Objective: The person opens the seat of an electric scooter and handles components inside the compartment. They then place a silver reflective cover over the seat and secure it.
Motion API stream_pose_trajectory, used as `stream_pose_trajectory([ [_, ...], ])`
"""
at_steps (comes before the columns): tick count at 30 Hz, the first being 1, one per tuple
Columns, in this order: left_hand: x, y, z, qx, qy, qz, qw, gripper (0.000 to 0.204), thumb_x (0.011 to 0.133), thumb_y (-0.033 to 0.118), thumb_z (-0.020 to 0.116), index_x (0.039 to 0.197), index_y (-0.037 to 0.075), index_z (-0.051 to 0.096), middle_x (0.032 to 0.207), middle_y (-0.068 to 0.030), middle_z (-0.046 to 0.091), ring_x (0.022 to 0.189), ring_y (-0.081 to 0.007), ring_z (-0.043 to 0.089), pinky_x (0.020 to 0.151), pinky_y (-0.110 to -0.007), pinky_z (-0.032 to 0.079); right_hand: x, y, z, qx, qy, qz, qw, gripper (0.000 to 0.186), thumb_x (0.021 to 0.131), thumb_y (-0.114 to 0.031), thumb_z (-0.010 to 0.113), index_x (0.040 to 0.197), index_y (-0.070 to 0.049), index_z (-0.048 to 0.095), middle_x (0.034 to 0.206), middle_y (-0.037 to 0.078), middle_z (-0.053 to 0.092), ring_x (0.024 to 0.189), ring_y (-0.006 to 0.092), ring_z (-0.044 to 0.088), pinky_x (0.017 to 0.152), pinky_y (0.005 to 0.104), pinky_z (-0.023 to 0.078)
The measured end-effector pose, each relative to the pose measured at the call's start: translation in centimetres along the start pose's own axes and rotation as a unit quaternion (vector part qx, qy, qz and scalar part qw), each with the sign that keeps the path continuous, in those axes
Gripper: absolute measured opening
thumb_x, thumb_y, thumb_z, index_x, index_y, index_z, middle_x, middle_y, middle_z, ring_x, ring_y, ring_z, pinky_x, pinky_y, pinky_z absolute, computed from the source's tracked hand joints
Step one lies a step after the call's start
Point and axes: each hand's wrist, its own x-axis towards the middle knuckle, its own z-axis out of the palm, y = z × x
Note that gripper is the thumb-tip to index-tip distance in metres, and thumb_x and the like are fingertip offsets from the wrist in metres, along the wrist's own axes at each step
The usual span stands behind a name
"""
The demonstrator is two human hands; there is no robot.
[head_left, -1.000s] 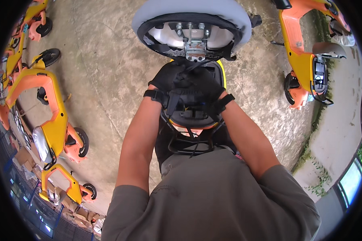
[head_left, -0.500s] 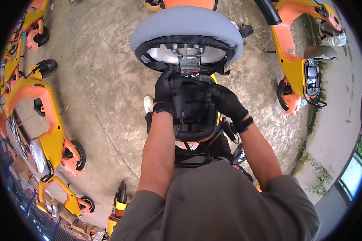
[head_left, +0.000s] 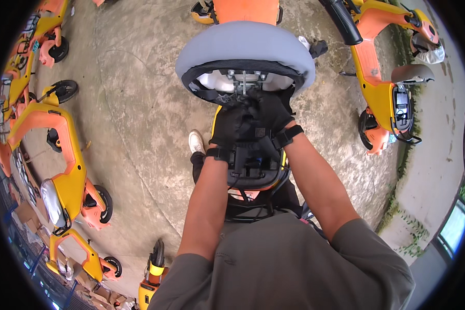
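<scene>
A: Where's the seat sitting on your feed?

B: I'm remote on the head view, and the seat (head_left: 245, 41) stands tipped up just beyond the hands, underside facing me. The hinge (head_left: 245, 79) is at its lower middle, and the open black bay (head_left: 253, 182) is below that, on the near side.

A: And the fingers?

B: Left hand (head_left: 227, 125) and right hand (head_left: 274, 111), both gloved in black, come close together just below the hinge, over the far end of the bay. It's black on black in there (my least favourite combo), so I honestly can't tell whether either one is gripping something or just touching it.

A: How's that seat gonna handle?

B: My guess: squishy on top, stiff underneath, more awkward than heavy, not very fragile. The grey skin looks smooth, so gloves might slide on it. I'd grab the black rim (head_left: 247, 65), one hand per side, and keep fingertips clear of the hinge, which could pinch. The dark edging near the lower corners looks loose, so I wouldn't tug there.

A: Anything close by?

B: A yellow-and-orange scooter (head_left: 76, 178) to the left, well apart from the hands.
</scene>
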Motion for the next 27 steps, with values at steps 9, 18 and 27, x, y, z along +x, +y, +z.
stream_pose_trajectory([
  [9,0.6,2.2,1.3,-0.163,-0.002,-0.254,0.953,0.019,0.076,0.012,0.065,0.093,0.003,0.067,0.063,-0.0039,0.053,0.054,-0.0101,0.047,0.050,-0.025,0.039,-2.6,-0.5,-2.2,-0.055,-0.073,-0.233,0.968,0.036,0.077,-0.005,0.062,0.113,-0.001,0.057,0.103,0.015,0.065,0.098,0.0281,0.063,0.084,0.0359,0.050],
  [18,0.5,-4.4,1.0,0.211,-0.183,0.011,0.960,0.033,0.058,0.007,0.070,0.090,0.006,0.064,0.079,-0.0082,0.062,0.070,-0.0236,0.062,0.057,-0.034,0.049,-2.6,5.9,-0.7,-0.092,0.070,-0.219,0.969,0.027,0.082,-0.009,0.059,0.108,-0.004,0.065,0.085,0.010,0.067,0.076,0.0176,0.064,0.069,0.0289,0.050],
  [27,-0.6,-6.4,1.6,0.071,-0.255,-0.051,0.963,0.031,0.070,0.018,0.065,0.096,0.002,0.063,0.094,-0.0170,0.064,0.090,-0.0310,0.062,0.075,-0.037,0.049,-4.5,5.5,1.1,0.100,-0.122,-0.022,0.987,0.040,0.091,-0.006,0.057,0.131,-0.005,0.049,0.108,0.002,0.060,0.096,0.0092,0.056,0.076,0.0240,0.048],
])
